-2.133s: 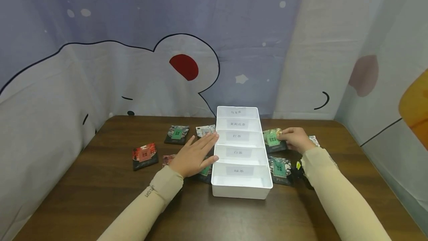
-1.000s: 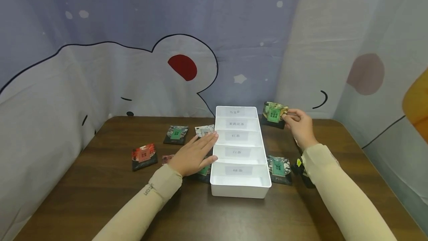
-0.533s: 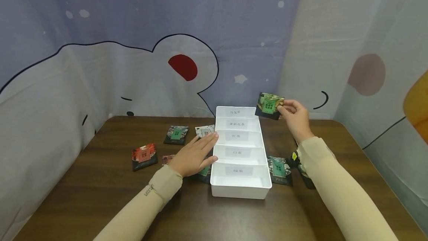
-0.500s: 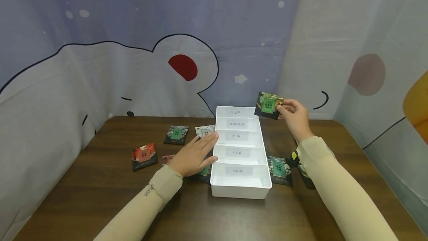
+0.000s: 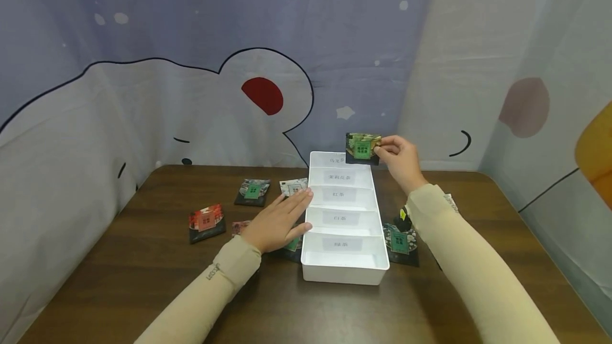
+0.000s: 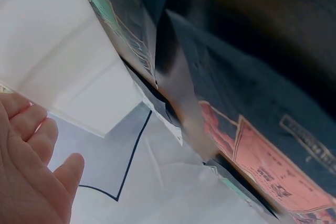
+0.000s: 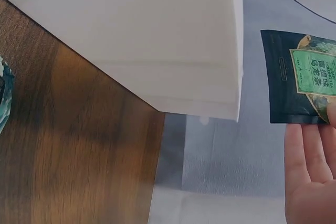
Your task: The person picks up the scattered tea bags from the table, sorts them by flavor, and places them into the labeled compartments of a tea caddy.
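A white box (image 5: 345, 274) with five labelled compartments, narrow and long, stands on the table. My right hand (image 5: 400, 162) pinches a dark tea bag sachet (image 5: 362, 149) with a green label by its right edge, holding it up over the box's far compartment, whose label it partly covers. In the right wrist view the sachet (image 7: 302, 80) is raised beyond the box's end, thumb on its printed face. My left hand (image 5: 274, 223) rests with straight fingers against the box's left side, above other sachets that it partly hides.
Left of the box lie a red sachet (image 5: 207, 223), a dark sachet with a green label (image 5: 252, 192) and a white one (image 5: 292, 186). Another green-labelled sachet (image 5: 400, 246) lies right of the box, partly under the right wrist's camera. A printed curtain (image 5: 191, 105) hangs behind the table.
My right hand has lifted the green-labelled sachet off the table from the box's right side and carried it left over the far compartment. My left hand stays where it was.
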Motion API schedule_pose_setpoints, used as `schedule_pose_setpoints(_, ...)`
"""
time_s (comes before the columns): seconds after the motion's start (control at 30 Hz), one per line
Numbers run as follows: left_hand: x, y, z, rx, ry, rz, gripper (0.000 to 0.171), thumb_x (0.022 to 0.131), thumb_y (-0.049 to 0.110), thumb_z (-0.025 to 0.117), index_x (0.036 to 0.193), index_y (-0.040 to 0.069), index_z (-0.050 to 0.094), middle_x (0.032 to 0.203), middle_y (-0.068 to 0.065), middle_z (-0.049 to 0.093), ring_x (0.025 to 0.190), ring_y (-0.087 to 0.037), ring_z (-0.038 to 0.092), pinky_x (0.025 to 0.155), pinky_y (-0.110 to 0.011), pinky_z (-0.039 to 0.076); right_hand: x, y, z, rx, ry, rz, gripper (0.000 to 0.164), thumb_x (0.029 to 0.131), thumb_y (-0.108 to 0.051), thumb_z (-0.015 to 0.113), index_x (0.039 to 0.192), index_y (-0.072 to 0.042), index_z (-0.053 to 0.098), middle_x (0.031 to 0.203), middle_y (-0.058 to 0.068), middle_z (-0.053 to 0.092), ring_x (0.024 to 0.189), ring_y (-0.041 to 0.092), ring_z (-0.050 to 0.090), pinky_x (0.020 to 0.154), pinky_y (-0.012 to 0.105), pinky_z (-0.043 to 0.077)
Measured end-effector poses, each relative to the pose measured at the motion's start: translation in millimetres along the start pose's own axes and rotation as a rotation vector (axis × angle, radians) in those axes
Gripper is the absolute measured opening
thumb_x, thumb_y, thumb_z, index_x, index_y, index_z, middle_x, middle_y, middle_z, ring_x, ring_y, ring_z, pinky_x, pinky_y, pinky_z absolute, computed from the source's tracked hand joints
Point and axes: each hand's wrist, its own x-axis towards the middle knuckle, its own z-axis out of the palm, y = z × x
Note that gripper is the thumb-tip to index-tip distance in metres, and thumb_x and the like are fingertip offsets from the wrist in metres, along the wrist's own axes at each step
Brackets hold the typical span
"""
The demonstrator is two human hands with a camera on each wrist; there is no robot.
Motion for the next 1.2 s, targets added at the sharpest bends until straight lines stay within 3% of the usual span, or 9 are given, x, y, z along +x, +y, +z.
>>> schedule_pose_setpoints(0.2,-0.4,-0.1,-0.1,-0.013,0.003,0.004,0.072,0.106,0.049,0.044,0.162,0.008,0.023,0.167,-0.008,0.022,0.154,-0.025,0.022,0.124,-0.054,0.015,4,2,9,-0.049,-0.041,0.025,0.024,0.098,-0.002,0.065,0.116,0.013,0.059,0.105,0.022,0.065,0.085,0.015,0.067,0.084,0.036,0.06)
schedule_pose_setpoints(0.37,-0.8,-0.5,0.3,-0.024,0.005,0.009,0.072,0.106,0.048,0.045,0.162,0.007,0.023,0.168,-0.008,0.022,0.154,-0.025,0.021,0.124,-0.054,0.015,4,6,13,-0.122,-0.07,0.054,0.022,0.098,-0.003,0.065,0.117,0.008,0.061,0.107,0.018,0.063,0.091,0.021,0.066,0.09,0.046,0.058)
schedule_pose_setpoints(0.6,-1.6,-1.3,1.1,-0.033,0.012,0.014,0.071,0.106,0.047,0.045,0.162,0.007,0.023,0.168,-0.008,0.022,0.154,-0.023,0.021,0.125,-0.052,0.014,-1,11,16,-0.274,-0.136,0.031,0.018,0.1,-0.004,0.063,0.116,0.005,0.063,0.108,0.019,0.063,0.097,0.031,0.063,0.084,0.042,0.057)
schedule_pose_setpoints(0.97,-1.7,-2.4,2.0,-0.035,0.026,0.022,0.071,0.107,0.046,0.046,0.162,0.007,0.023,0.168,-0.009,0.022,0.153,-0.026,0.023,0.124,-0.054,0.017,-5,18,15,-0.415,-0.178,-0.054,0.016,0.099,-0.002,0.061,0.114,0.002,0.064,0.109,0.02,0.066,0.1,0.035,0.062,0.091,0.05,0.053)
schedule_pose_setpoints(1.2,-0.9,-3.6,4.4,-0.034,0.011,0.013,0.071,0.107,0.047,0.043,0.162,0.009,0.021,0.168,-0.006,0.02,0.154,-0.023,0.02,0.125,-0.051,0.016,-9,24,13,-0.465,-0.195,-0.063,0.019,0.099,-0.005,0.06,0.114,0.006,0.065,0.111,0.023,0.067,0.104,0.039,0.063,0.095,0.054,0.052)
